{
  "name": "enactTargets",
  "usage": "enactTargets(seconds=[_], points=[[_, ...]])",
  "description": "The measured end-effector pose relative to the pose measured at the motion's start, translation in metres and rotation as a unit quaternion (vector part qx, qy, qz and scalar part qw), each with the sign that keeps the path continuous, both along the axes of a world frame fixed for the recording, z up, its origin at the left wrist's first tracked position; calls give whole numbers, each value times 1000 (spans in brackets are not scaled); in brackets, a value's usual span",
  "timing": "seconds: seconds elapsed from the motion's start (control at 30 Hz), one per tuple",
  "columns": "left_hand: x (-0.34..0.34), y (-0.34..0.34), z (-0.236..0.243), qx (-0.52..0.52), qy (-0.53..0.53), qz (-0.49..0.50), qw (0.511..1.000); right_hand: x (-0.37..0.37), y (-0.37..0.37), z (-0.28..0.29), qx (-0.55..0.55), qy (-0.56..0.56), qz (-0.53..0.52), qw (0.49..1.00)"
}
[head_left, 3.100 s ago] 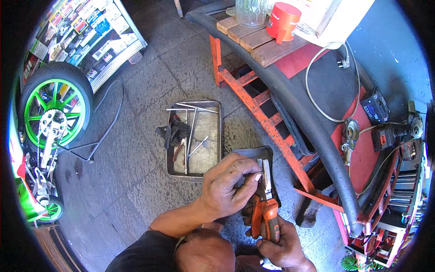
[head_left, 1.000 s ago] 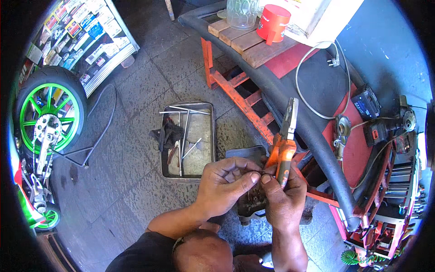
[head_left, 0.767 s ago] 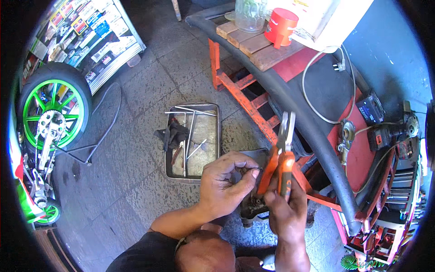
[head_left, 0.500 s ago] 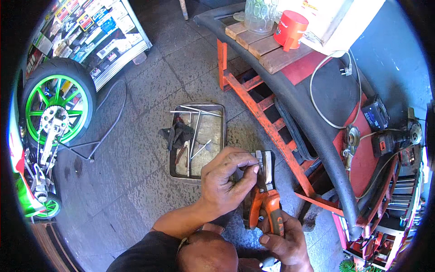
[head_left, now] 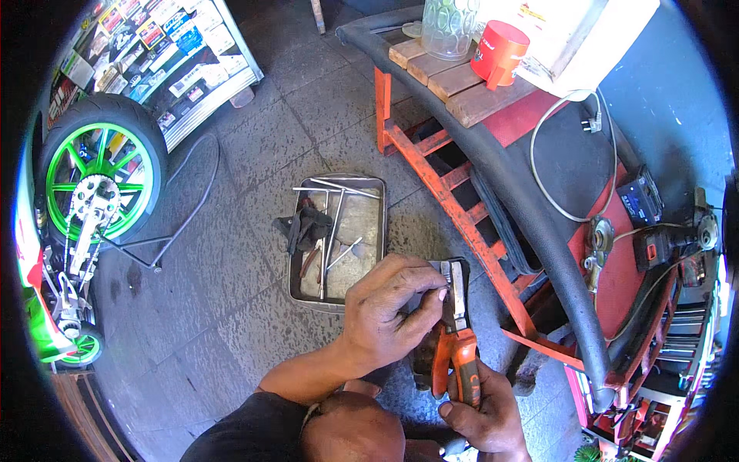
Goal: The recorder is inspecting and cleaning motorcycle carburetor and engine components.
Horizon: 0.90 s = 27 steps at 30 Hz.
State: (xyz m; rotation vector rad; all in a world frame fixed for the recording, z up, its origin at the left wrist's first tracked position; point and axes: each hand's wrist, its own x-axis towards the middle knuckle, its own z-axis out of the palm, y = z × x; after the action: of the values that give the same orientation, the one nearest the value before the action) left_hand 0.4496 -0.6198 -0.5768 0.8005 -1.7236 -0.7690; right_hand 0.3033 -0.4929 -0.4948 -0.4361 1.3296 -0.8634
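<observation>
A pair of pliers with orange-and-black handles [head_left: 464, 356] stands upright in my right hand [head_left: 490, 418], whose fingers are wrapped round the lower handle. Its metal jaws point away from me. My left hand [head_left: 391, 309] is closed in a pinch, thumb and forefinger right beside the jaws. Whatever lies between those fingertips is too small to make out. Under the pliers there is a dark object [head_left: 423, 360], mostly hidden by the hands.
Ahead on the tiled floor lies a metal tray [head_left: 362, 266] with rods, tools and a black rag. A motorcycle wheel with green rim [head_left: 65, 164] stands left. On the right, an orange-framed bench [head_left: 454, 223] carries a red mug [head_left: 502, 48], a glass jar [head_left: 446, 31], a cable and power tools.
The view has shifted slightly. Both hands stay at the pliers, which look a little more upright; the left fingertips have moved slightly along the jaws.
</observation>
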Motion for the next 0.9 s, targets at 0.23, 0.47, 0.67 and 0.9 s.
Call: enactTargets(seconds=[0.23, 0.47, 0.67, 0.9], points=[[-1, 1, 1, -6, -1, 7, 1000, 2, -3, 5, 7, 18, 17, 1000], [0, 1, 2, -9, -4, 4, 1000, 2, -1, -2, -3, 51, 40, 998], [0, 1, 3, -7, -8, 3, 1000, 2, -1, -3, 2, 104, 60, 993], [-1, 1, 3, -12, 1, 5, 1000, 4, -2, 0, -12, 111, 50, 992]])
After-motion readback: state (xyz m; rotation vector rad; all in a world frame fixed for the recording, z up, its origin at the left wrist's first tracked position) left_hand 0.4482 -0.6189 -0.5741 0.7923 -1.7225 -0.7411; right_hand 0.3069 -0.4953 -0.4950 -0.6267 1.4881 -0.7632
